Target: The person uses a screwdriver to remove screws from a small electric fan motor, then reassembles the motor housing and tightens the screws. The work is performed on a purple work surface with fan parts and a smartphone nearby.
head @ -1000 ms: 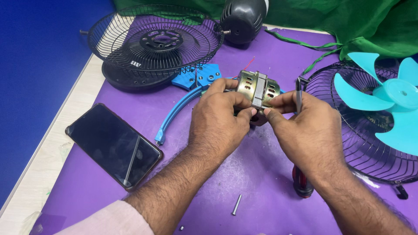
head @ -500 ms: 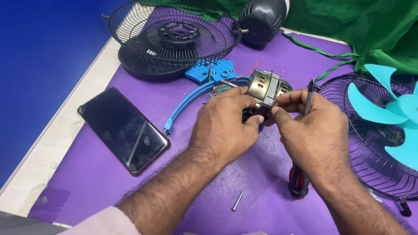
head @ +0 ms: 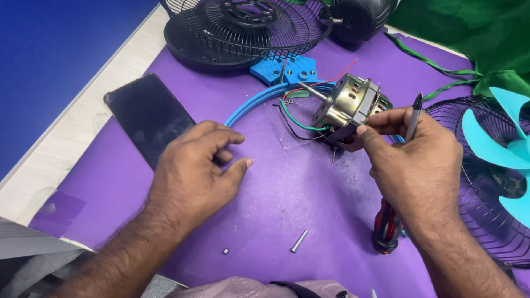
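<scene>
My right hand (head: pixel 417 160) grips a brass-coloured fan motor (head: pixel 350 102) with a steel shaft and red, green and black wires, holding it just above the purple mat (head: pixel 287 187). The same hand also holds a screwdriver; its tip (head: pixel 414 113) sticks up past the fingers and its red-and-black handle (head: pixel 386 226) hangs below the palm. My left hand (head: pixel 193 176) hovers over the mat to the left of the motor, fingers loosely curled, holding nothing. A loose screw (head: pixel 298 241) and a small nut (head: pixel 226 251) lie on the mat near me.
A black phone (head: pixel 148 116) lies at the left. A black fan grille (head: pixel 243 27) and black motor housing (head: pixel 359 16) sit at the back. A blue ring (head: pixel 259 102) and blue bracket (head: pixel 284 69) lie mid-table. A second grille with teal blades (head: pixel 497 149) is right; green cloth (head: pixel 469 33) behind.
My left hand has let go of the motor and moved left, down toward the mat. The right hand now holds the motor alone, tilted with its shaft pointing left.
</scene>
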